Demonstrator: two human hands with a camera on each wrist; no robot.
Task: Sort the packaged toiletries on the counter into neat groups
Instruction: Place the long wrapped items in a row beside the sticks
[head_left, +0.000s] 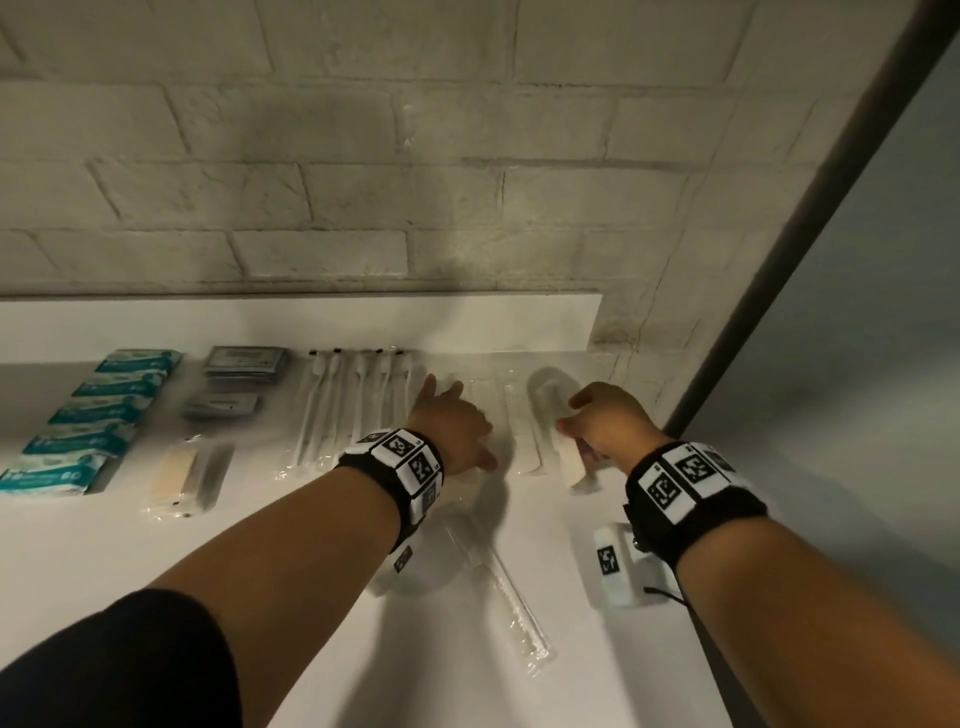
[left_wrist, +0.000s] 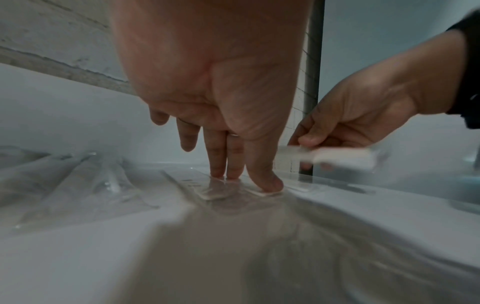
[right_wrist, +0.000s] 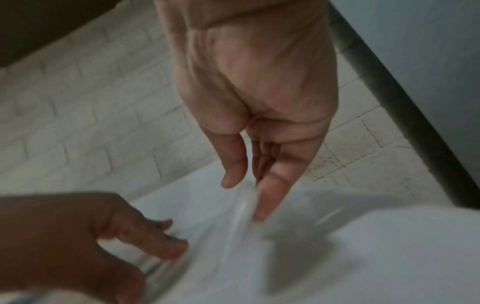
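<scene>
While flat packs (left_wrist: 213, 191) at mid-frame are pressed by the straight-fingered left hand (head_left: 451, 427), a white pack (left_wrist: 340, 157) is pinched in the right hand (head_left: 605, 422).

Dim, warm-grey light falls from above and behind, throwing soft hand shadows toward 12 o'clock on the glossy white counter (head_left: 130, 561). Wide-angle bending curves the edges. Both wrist views are smeared with motion blur, worst at 6 o'clock.

Teal-and-white packets (head_left: 93, 410), grey sachets (head_left: 244, 361), white counter (head_left: 311, 545), whitewashed brick wall (head_left: 363, 156).
</scene>
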